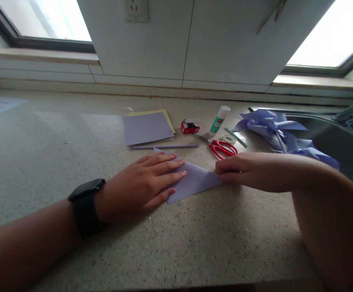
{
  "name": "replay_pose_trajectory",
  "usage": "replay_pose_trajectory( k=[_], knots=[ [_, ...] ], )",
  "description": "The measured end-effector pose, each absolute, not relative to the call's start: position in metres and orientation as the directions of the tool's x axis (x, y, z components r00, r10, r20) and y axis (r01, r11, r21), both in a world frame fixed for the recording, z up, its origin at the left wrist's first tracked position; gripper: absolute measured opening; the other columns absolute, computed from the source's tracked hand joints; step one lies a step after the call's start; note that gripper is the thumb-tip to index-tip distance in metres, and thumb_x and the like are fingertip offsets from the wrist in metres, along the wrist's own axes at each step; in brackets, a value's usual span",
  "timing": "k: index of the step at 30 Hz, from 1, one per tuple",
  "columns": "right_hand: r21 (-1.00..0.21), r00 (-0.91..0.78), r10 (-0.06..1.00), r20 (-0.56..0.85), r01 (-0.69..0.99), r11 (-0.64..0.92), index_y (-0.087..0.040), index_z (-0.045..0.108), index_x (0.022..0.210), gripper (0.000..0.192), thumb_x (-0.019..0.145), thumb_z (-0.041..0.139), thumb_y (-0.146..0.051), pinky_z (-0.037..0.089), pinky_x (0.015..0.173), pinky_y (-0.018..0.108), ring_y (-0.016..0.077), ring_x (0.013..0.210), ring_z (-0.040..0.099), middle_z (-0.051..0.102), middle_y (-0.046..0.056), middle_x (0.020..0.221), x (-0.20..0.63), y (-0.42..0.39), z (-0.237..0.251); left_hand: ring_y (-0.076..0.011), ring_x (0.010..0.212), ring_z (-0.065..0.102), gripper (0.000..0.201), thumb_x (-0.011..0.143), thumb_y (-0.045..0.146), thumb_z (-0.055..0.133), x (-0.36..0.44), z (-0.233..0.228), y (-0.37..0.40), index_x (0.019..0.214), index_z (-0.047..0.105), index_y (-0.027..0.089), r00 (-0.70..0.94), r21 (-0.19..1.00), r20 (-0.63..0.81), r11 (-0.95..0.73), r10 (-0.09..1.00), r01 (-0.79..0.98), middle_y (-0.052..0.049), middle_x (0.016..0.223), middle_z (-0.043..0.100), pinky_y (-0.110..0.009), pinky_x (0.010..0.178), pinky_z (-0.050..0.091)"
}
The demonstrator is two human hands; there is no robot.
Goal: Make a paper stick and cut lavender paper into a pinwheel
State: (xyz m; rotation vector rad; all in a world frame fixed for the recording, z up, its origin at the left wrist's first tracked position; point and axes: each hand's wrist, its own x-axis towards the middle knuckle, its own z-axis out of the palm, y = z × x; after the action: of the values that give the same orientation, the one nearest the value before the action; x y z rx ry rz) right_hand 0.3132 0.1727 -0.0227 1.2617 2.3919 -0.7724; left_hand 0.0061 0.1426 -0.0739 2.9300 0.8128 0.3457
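Observation:
A purple sheet of paper [191, 181], folded to a triangle, lies on the speckled countertop. My left hand [147, 180], with a black watch on its wrist, rests flat over the paper's left part, fingers stretched out. At the paper's right corner, my right hand [235, 169] has its fingers closed on the tip. Just beyond that hand lie red-handled scissors [222, 149], blades pointing left. A thin purple stick [164, 147] lies behind the folded paper, in front of a stack of purple and yellow paper [148, 128].
Behind the scissors stand a glue stick [219, 121] and a small red box [190, 126]. A tape roll [228, 139] and a short green stick [236, 137] lie beside them. Purple paper pinwheels [270, 123] sit by the metal sink [328, 134] at the right.

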Motion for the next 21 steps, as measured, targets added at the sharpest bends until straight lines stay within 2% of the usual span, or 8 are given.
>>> replay_pose_trajectory(
  k=[7,11,15,18,21],
  knots=[
    [-0.187,-0.511,0.747,-0.425,0.857,0.480,-0.023,0.062,0.084,0.030,0.097,0.048,-0.046,0.034,0.056,0.029,0.0172,0.062,0.056,0.062,0.002,0.073,0.314,0.172,-0.026,-0.0242,0.145,0.040,0.045,0.104,0.036,0.041,0.005,-0.074,0.149,0.148,0.050,0.029,0.800,0.194,0.091,-0.799,0.593,0.570,-0.005,0.157,0.046,-0.052,0.123,0.024],
    [-0.204,-0.535,0.816,-0.219,0.843,0.497,-0.021,0.063,0.099,0.026,0.095,0.054,-0.045,0.038,0.060,0.030,0.0182,0.068,0.059,0.066,0.005,0.083,0.304,0.166,-0.023,-0.0257,0.146,0.037,0.045,0.103,0.037,0.045,0.006,-0.074,0.150,0.147,0.051,0.032,0.795,0.215,0.102,-0.794,0.598,0.569,-0.005,0.155,0.049,-0.055,0.125,0.018],
    [-0.287,-0.645,0.764,-0.027,0.737,0.612,-0.022,0.066,0.108,0.027,0.096,0.057,-0.044,0.044,0.073,0.033,0.0211,0.086,0.062,0.068,0.007,0.100,0.286,0.159,-0.026,-0.0283,0.145,0.039,0.045,0.102,0.037,0.048,0.006,-0.075,0.152,0.146,0.052,0.032,0.798,0.243,0.132,-0.800,0.588,0.549,-0.007,0.153,0.050,-0.057,0.124,0.019],
    [-0.354,-0.705,0.709,0.001,0.663,0.660,-0.022,0.066,0.112,0.025,0.095,0.060,-0.039,0.046,0.082,0.034,0.0215,0.095,0.061,0.066,0.008,0.108,0.275,0.155,-0.034,-0.0296,0.142,0.041,0.045,0.101,0.035,0.049,0.007,-0.076,0.153,0.145,0.053,0.029,0.809,0.250,0.138,-0.810,0.572,0.530,-0.009,0.152,0.050,-0.057,0.122,0.022],
    [-0.347,-0.715,0.699,-0.002,0.656,0.670,-0.020,0.065,0.117,0.027,0.094,0.062,-0.035,0.047,0.087,0.036,0.0229,0.101,0.060,0.062,0.010,0.114,0.269,0.153,-0.040,-0.0311,0.139,0.044,0.046,0.100,0.036,0.050,0.007,-0.076,0.153,0.145,0.054,0.028,0.812,0.262,0.152,-0.815,0.564,0.517,-0.011,0.150,0.051,-0.057,0.119,0.028]
  ],
)
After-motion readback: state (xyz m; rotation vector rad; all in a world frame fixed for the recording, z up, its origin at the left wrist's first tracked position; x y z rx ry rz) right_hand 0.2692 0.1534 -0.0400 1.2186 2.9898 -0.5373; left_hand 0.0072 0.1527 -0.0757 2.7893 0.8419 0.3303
